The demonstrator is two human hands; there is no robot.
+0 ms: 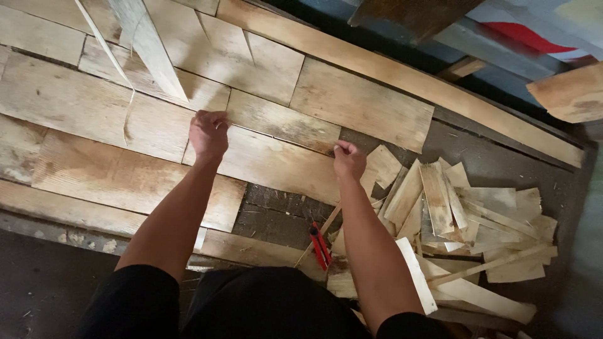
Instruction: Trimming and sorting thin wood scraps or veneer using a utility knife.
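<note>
My left hand [209,133] rests with curled fingers on the left end of a short weathered wooden board [282,119] laid among other boards. My right hand [348,159] pinches the right end of the same board near its lower corner. Both forearms reach out from my body over a wider plank [276,164] just below that board. A red-handled tool [320,245] lies on the dark floor between my arms.
Many pale planks [81,103] cover the floor to the left and ahead. A long curved board [408,78] runs diagonally at the top. A heap of split wood offcuts [465,232] lies to the right. A thin tapered strip [151,47] leans at upper left.
</note>
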